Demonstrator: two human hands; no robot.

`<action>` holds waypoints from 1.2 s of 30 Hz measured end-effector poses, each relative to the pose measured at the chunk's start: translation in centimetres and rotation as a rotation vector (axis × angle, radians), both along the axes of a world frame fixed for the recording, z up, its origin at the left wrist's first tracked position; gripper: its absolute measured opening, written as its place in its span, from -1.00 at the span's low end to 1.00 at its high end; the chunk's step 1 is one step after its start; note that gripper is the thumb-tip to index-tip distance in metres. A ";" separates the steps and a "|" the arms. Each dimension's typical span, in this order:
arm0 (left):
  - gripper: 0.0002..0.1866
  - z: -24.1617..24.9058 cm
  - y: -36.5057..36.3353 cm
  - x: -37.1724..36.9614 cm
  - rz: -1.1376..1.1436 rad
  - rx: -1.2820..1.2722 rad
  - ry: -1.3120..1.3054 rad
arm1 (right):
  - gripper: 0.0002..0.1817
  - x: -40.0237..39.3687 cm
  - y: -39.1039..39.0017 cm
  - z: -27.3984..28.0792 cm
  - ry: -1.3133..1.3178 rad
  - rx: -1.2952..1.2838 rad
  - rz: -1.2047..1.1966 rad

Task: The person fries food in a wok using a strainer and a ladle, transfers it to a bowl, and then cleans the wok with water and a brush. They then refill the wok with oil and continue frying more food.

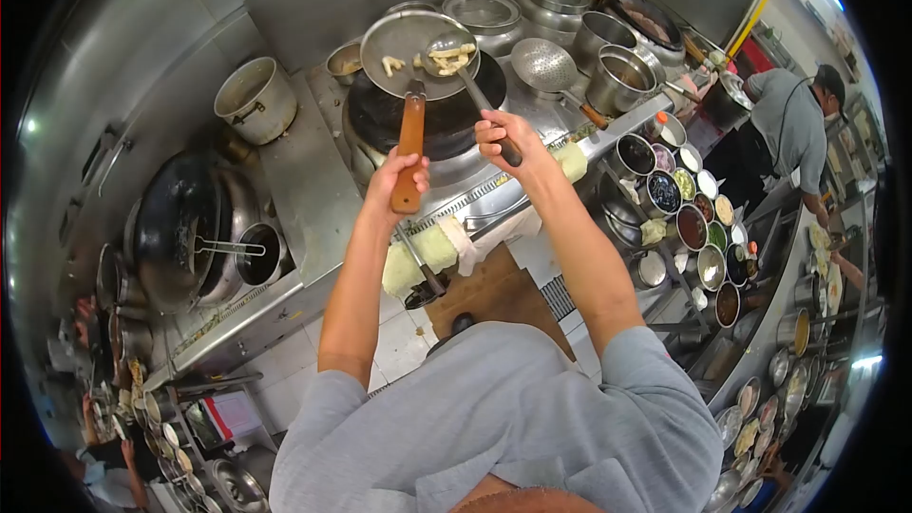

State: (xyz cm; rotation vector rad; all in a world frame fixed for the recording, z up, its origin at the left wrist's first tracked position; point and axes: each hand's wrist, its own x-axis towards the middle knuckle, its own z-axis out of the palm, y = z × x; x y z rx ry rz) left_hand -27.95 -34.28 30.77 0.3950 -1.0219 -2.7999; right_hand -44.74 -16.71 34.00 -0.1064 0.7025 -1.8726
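Observation:
My left hand [396,180] is wrapped round the flat wooden handle of a round fine-mesh strainer [389,36]. My right hand [513,141] grips the dark handle of a metal ladle [470,87], whose bowl rests in or just over the strainer's right side. Pale yellow fried-looking pieces [452,59] lie in the ladle, and a few more pieces [391,66] are in the strainer. Beneath both tools sits a black wok [380,125] on the stove, partly hidden by the strainer.
A perforated skimmer [544,66] and several metal pots [619,81] stand right of the wok. Another dark wok [176,228] and a deep pot [255,100] are at left. Seasoning containers [693,228] crowd the right, where a co-worker [793,123] stands.

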 end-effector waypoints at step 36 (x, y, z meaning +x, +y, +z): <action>-0.70 -2.2 3.8 -7.9 -0.273 0.246 0.095 | -0.85 27.0 69.4 0.2 0.128 0.011 -1.633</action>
